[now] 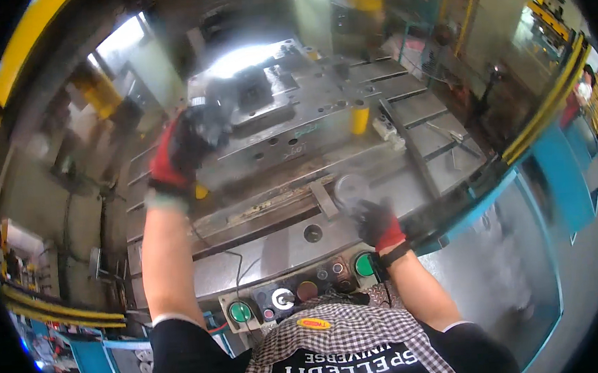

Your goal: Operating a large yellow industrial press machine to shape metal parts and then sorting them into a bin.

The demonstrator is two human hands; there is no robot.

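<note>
My left hand, in a red and black glove, reaches to the left end of a steel die block on the press bed. Its fingers are smeared by motion against a greyish blur, so whether they hold anything is unclear. Nearer to me, my right hand, gloved alike, has its fingers at the near edge of a round grey metal part. Both are blurred, and the hand seems to grip the part by its rim. A flat metal bar lies just left of that part.
A yellow post stands on the die's right side. Metal tools lie on the slotted press bed. Below my hands is a control panel with a left green button and a right green button. Yellow-black guard rails flank the bed.
</note>
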